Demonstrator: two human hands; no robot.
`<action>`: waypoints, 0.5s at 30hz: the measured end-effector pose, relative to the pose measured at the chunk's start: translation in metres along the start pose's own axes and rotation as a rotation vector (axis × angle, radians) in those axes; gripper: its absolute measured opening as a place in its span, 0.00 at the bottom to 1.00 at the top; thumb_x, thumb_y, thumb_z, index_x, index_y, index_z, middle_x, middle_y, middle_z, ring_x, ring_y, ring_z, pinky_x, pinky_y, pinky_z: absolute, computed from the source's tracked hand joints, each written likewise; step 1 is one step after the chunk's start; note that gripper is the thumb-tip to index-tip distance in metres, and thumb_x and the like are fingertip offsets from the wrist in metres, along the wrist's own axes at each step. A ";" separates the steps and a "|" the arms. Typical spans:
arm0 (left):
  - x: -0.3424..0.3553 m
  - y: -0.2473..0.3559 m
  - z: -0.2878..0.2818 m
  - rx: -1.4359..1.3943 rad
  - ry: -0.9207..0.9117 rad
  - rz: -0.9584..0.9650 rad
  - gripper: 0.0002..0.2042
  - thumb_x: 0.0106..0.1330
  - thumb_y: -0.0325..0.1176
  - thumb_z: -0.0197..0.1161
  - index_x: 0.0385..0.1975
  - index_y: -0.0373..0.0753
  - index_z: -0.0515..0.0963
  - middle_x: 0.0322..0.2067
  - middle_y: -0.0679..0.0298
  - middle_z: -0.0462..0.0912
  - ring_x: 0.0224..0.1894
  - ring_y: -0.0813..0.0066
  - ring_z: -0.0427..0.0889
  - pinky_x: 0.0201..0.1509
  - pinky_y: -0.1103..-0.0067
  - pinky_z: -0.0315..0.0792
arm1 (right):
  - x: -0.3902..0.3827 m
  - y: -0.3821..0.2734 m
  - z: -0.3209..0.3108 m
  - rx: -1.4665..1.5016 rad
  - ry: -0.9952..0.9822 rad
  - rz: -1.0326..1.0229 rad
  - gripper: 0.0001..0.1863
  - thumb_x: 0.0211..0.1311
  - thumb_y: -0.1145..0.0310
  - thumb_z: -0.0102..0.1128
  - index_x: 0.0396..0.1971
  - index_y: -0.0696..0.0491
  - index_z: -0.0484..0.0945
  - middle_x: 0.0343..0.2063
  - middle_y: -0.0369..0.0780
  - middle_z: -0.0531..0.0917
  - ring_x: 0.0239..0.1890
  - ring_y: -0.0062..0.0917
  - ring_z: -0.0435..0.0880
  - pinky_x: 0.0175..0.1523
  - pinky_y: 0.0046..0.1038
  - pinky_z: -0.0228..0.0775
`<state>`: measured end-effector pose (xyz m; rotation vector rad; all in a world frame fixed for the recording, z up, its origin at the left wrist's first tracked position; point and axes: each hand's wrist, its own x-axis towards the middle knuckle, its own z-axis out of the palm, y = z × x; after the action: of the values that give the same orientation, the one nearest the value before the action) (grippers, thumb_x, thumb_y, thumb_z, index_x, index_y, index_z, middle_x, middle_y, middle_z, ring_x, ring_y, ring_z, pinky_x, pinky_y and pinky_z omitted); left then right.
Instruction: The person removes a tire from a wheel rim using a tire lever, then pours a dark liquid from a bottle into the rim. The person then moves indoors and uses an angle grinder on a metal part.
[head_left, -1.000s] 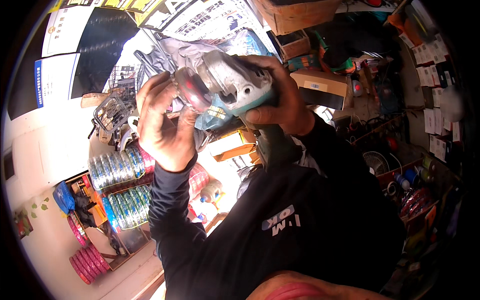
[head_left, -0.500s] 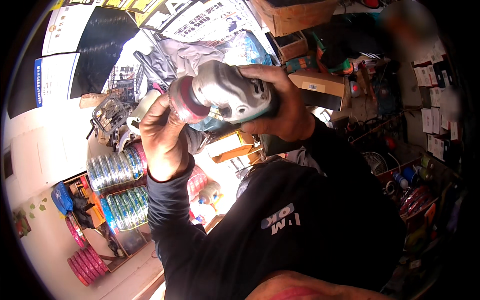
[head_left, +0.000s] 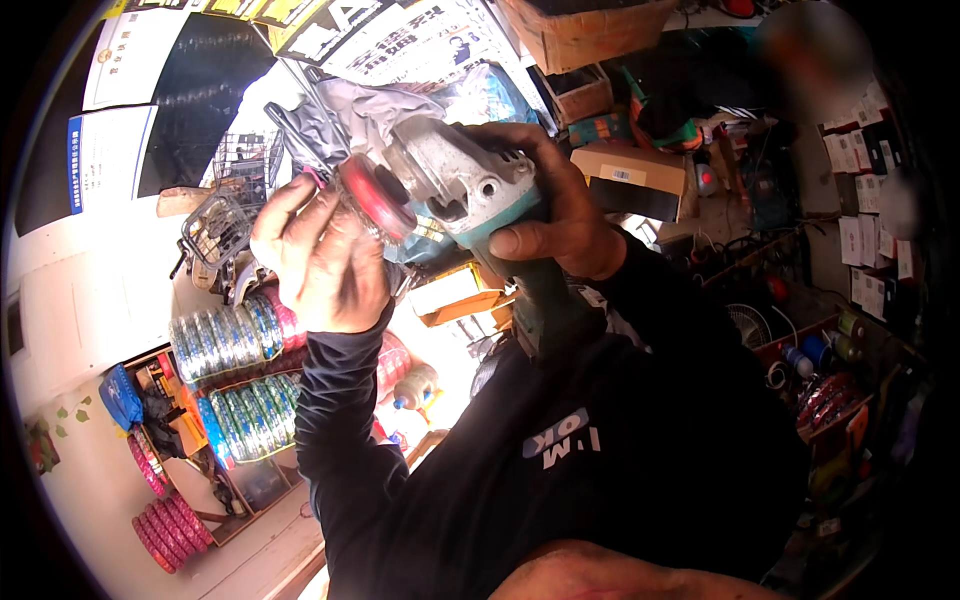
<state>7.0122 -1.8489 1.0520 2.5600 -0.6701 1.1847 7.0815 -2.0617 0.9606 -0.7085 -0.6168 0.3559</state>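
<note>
My right hand point(head_left: 555, 215) grips the body of an angle grinder point(head_left: 465, 190), grey at the head and teal along the handle, held up in front of me. A red disc point(head_left: 378, 197) sits on the grinder's head, facing left. My left hand point(head_left: 320, 260) is at the disc, fingers curled round its rim and the guard. Both arms wear dark long sleeves.
Packs of bottled water point(head_left: 235, 335) are stacked on a rack at lower left, with red coils point(head_left: 165, 525) below. Cardboard boxes point(head_left: 630, 175) and shelves of small goods fill the right side. Posters point(head_left: 400, 40) and a grey cloth point(head_left: 350, 110) hang above.
The grinder has turned, so its red disc now faces more to the left. My left hand has shifted from beneath the head to grasp the disc's rim.
</note>
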 end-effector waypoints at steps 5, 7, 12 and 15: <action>-0.021 0.017 -0.006 -0.776 0.120 -0.785 0.12 0.70 0.27 0.64 0.49 0.29 0.80 0.51 0.49 0.84 0.56 0.63 0.80 0.65 0.66 0.70 | -0.006 0.006 0.001 -0.087 0.013 -0.125 0.45 0.52 0.65 0.80 0.66 0.59 0.63 0.62 0.46 0.74 0.65 0.32 0.73 0.69 0.34 0.64; -0.009 0.024 -0.005 -0.993 0.074 -0.883 0.16 0.69 0.28 0.66 0.54 0.29 0.79 0.54 0.51 0.83 0.57 0.64 0.81 0.66 0.67 0.69 | -0.006 0.005 -0.004 -0.249 -0.031 -0.202 0.45 0.51 0.66 0.81 0.66 0.59 0.64 0.61 0.47 0.74 0.64 0.33 0.74 0.69 0.34 0.64; -0.002 0.026 -0.010 -1.001 0.035 -0.886 0.15 0.66 0.23 0.68 0.52 0.30 0.81 0.50 0.56 0.85 0.51 0.72 0.82 0.59 0.75 0.74 | -0.003 -0.005 -0.010 -0.457 -0.117 -0.297 0.45 0.49 0.60 0.82 0.65 0.58 0.68 0.58 0.48 0.76 0.62 0.35 0.76 0.67 0.35 0.65; -0.001 0.026 -0.005 -0.931 0.012 -0.814 0.15 0.66 0.24 0.68 0.52 0.31 0.81 0.50 0.57 0.84 0.52 0.72 0.81 0.61 0.74 0.72 | -0.005 -0.005 -0.012 -0.459 -0.097 -0.289 0.45 0.50 0.60 0.82 0.65 0.58 0.67 0.58 0.48 0.76 0.62 0.36 0.76 0.67 0.35 0.65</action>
<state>6.9956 -1.8692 1.0550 1.7049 -0.0655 0.4319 7.0860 -2.0738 0.9548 -1.0280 -0.8948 -0.0249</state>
